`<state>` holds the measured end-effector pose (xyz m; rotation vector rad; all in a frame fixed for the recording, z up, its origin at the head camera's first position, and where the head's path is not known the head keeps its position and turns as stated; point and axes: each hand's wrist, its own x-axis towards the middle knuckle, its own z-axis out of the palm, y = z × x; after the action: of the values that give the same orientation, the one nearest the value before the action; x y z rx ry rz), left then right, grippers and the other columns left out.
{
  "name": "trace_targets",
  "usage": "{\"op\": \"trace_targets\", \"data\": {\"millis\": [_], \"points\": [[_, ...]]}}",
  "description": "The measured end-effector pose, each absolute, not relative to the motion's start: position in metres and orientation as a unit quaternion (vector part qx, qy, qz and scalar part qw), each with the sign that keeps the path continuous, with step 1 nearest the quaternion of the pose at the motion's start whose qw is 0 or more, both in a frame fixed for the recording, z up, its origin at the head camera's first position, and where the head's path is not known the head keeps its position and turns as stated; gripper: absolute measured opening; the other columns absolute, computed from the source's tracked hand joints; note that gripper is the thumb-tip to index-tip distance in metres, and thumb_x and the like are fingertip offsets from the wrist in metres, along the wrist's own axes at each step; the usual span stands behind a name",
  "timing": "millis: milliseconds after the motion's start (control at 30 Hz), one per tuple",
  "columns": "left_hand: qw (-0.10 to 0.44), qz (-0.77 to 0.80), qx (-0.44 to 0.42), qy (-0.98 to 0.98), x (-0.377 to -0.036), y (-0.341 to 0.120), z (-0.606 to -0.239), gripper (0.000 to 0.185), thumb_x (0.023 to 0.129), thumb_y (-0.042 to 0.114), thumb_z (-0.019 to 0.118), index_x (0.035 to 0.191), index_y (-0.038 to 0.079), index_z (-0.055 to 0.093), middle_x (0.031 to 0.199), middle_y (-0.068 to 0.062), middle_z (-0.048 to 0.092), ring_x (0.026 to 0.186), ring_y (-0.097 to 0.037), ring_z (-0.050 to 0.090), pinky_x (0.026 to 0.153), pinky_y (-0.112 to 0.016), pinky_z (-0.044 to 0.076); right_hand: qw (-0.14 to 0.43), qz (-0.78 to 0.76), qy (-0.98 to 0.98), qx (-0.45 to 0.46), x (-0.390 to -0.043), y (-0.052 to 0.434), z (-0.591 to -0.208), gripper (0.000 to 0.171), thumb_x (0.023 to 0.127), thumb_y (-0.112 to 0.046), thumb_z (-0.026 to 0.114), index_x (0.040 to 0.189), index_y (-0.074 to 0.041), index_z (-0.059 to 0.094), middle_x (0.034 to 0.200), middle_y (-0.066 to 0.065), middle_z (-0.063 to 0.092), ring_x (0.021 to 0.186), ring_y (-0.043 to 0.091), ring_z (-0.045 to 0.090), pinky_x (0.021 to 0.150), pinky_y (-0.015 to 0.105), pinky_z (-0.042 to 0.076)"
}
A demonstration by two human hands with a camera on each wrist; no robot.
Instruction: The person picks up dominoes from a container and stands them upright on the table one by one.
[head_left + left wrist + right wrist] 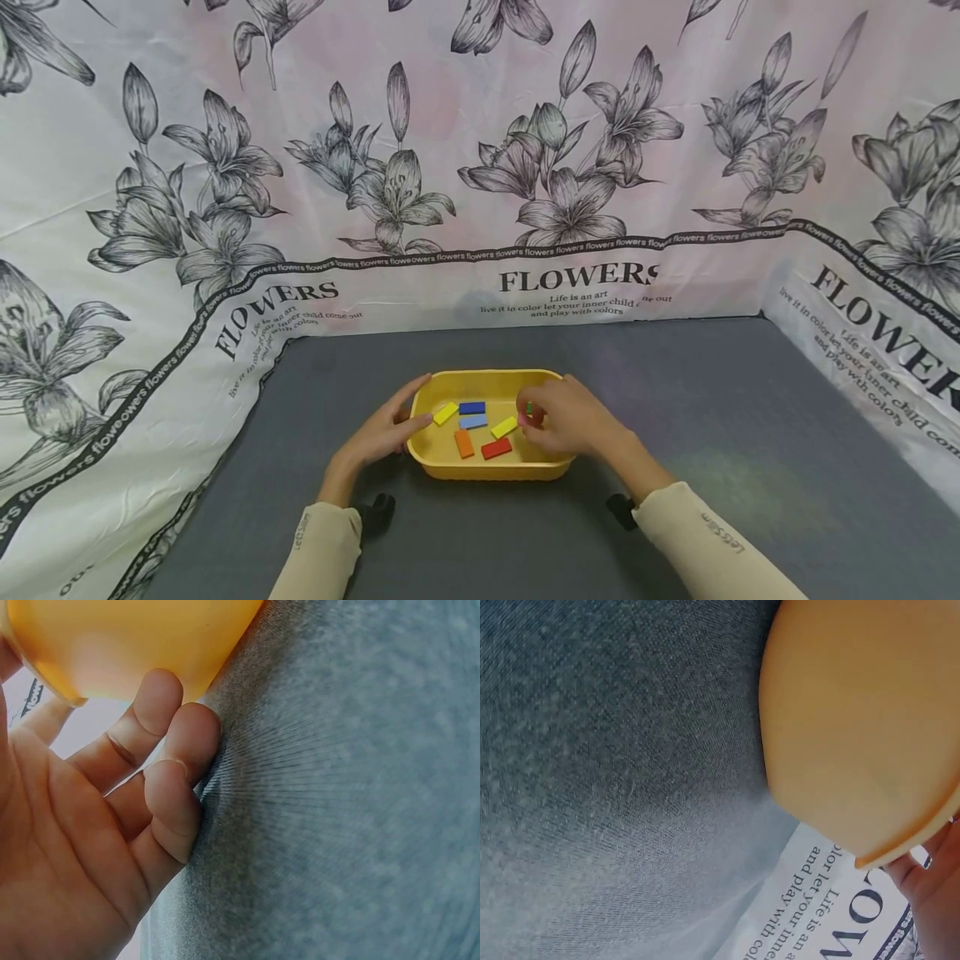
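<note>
While the yellow tray (487, 471) sits on the grey table cover (750, 433), both hands are at it, one on each side. The left hand (382, 433) lies against the tray's left end with its fingers fairly straight; the thumb reaches along the left rim and the other fingers rest low on the outer wall, touching the cloth. The left wrist view shows the same — fingertips (161, 697) lightly bent against the tray's orange-yellow wall, gripping nothing.

The right hand (566, 417) is over the right part of the tray, its fingers curled together, and between the fingertips a small green piece (528, 408) shows, pinched just above the tray floor. In the right wrist view only the outer wall of the tray and an edge of the hand are visible, so the pinch cannot be checked there.

Inside the tray, between the two hands, lie flat coloured blocks: a yellow block (446, 413) nearest the left hand, a dark blue block (472, 407) and a light blue block (472, 422) in the middle, an orange block (464, 443) and a red block (496, 448) toward the near wall, and a second yellow block (504, 427) just beside the right hand's fingertips.

Behind the table hangs a flower-printed cloth (480, 167) — it also covers both sides.
</note>
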<state>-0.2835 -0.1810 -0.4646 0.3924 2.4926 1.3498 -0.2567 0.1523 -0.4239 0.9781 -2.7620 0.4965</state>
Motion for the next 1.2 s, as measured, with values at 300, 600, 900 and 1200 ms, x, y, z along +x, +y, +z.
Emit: {"op": "trace_targets", "data": {"millis": [300,600,900,1200], "points": [[0.140,0.465,0.123,0.866,-0.282,-0.179,-0.463,0.070,0.100,0.036,0.064,0.159,0.043,0.026,0.090,-0.014,0.059,0.062,-0.022,0.053,0.059,-0.032,0.047,0.101,0.239,-0.913,0.315,-0.259,0.164,-0.421,0.009,0.088,-0.025,0.074,0.095,-0.024,0.068,0.079,-0.017,0.070,0.068,0.003,0.063,0.072,0.030,0.045],[0.142,0.468,0.126,0.863,-0.283,-0.179,-0.463,0.070,0.101,0.035,0.063,0.160,0.042,0.026,0.087,-0.014,0.059,0.062,-0.021,0.053,0.059,-0.031,0.047,0.080,0.384,-0.881,0.263,-0.257,0.183,-0.403,0.019,0.091,-0.018,0.077,0.107,-0.018,0.067,0.087,-0.007,0.071,0.073,0.012,0.060,0.068,0.030,0.051],[0.141,0.473,0.150,0.856,-0.281,-0.178,-0.463,0.071,0.102,0.034,0.063,0.161,0.039,0.024,0.074,-0.007,0.052,0.058,-0.021,0.051,0.056,-0.031,0.046,0.110,0.477,-0.848,0.204,-0.254,0.218,-0.395,0.021,0.096,-0.018,0.072,0.115,-0.018,0.064,0.092,0.003,0.074,0.077,0.021,0.067,0.071,0.029,0.053],[0.141,0.474,0.157,0.855,-0.282,-0.179,-0.464,0.070,0.103,0.030,0.061,0.162,0.038,0.023,0.073,-0.007,0.053,0.057,-0.022,0.049,0.056,-0.032,0.046,0.100,0.506,-0.838,0.181,-0.253,0.249,-0.404,0.023,0.096,-0.018,0.071,0.117,-0.014,0.064,0.098,0.010,0.074,0.080,0.016,0.069,0.070,0.027,0.053]]}}
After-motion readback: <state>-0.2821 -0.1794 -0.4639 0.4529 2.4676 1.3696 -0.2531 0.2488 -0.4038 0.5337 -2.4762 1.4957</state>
